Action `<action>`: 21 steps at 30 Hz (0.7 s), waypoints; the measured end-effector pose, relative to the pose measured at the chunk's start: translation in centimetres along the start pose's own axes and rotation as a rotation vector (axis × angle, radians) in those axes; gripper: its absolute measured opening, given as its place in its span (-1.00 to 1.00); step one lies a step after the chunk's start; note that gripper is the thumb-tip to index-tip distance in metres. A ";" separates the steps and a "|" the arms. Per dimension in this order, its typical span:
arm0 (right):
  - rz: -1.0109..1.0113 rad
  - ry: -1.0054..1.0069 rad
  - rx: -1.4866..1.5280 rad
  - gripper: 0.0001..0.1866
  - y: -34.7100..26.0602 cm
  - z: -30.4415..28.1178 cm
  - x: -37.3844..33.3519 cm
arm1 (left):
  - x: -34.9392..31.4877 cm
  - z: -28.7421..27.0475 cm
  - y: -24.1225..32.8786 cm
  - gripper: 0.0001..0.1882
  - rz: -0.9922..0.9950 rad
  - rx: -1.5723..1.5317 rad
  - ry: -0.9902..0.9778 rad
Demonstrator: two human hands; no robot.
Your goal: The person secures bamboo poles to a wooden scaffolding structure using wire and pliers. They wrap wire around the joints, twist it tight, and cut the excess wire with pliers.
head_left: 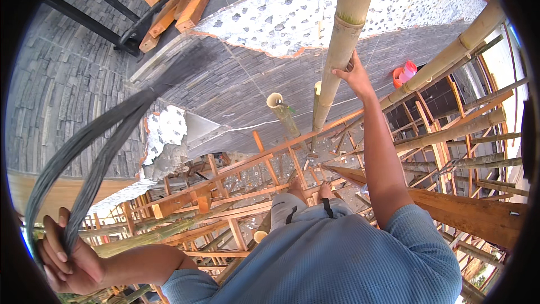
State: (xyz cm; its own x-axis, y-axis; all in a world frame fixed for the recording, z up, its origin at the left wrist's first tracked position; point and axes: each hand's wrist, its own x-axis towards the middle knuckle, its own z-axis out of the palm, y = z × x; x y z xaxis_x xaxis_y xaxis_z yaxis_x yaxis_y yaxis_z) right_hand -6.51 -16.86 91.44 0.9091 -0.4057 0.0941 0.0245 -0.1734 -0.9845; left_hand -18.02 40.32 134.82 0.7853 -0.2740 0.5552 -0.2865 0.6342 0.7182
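Left hand (70, 263), eight o'clock, curling fingers (54, 239) around black strands (145, 99); right hand (356, 79), one o'clock, clasping bamboo pole (342, 39), likely for balance.

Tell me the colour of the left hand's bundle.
Dark grey; the bundle shows best in the head view.

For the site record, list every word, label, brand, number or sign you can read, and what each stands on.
There is no readable text anywhere in this view.
Bamboo pole in the right hand: no lettering seen.
Dark strand bundle in the left hand: none seen.
Blue shirt: none seen.
Pink container: too small to tell whether it is marked.
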 end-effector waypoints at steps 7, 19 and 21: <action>0.126 0.562 -0.062 -0.58 0.8 3.5 -8.5 | -8.5 0.6 -22.0 -0.69 -0.543 0.230 0.219; 0.737 -0.270 0.404 -0.66 -6.2 5.3 -28.4 | -20.8 2.8 -40.3 -0.67 -1.019 0.390 -0.198; 0.885 -0.290 0.554 -0.69 -7.4 5.3 -28.7 | -22.5 0.4 -41.2 -0.65 -1.132 0.615 -0.311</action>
State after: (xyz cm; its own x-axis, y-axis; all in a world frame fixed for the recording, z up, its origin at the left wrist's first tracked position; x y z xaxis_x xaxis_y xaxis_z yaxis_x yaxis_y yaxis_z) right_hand -30.60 0.82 95.22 0.7583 0.0532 -0.6497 -0.5708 0.5357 -0.6223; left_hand -24.14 20.05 92.87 0.6196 -0.6365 -0.4592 0.1739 -0.4592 0.8711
